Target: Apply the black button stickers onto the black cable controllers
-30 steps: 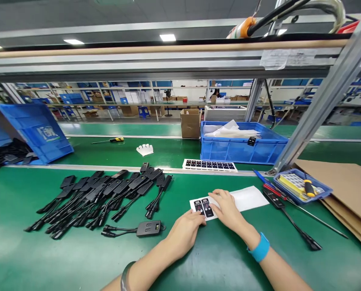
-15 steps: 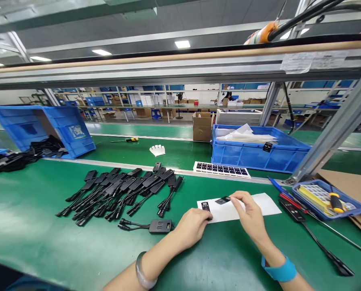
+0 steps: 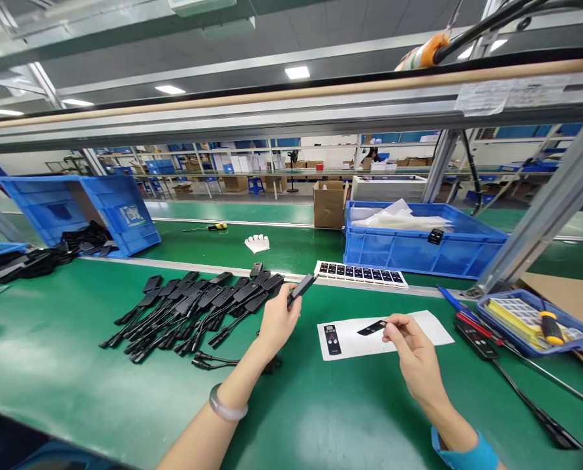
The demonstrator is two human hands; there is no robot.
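My left hand (image 3: 277, 320) is closed on a black controller unit (image 3: 301, 287) and holds it up above the green table, its cable trailing down behind my wrist. My right hand (image 3: 411, 349) pinches a black sticker label (image 3: 372, 327) lifted off a white backing sheet (image 3: 421, 326). One black label (image 3: 331, 339) remains on the sheet's left end. To the left lies a pile of black cabled controller units (image 3: 198, 307).
A strip of black labels (image 3: 360, 273) lies by the belt edge. A blue crate (image 3: 421, 247) stands behind it. A blue tray (image 3: 536, 320) with a screwdriver, black tools (image 3: 506, 378), cardboard (image 3: 575, 294), a white glove (image 3: 257, 243) and a tipped blue bin (image 3: 76, 209) are around.
My right hand peeled one label off the sheet and holds it. My left hand left the sheet, picked up the single controller unit and raised it.
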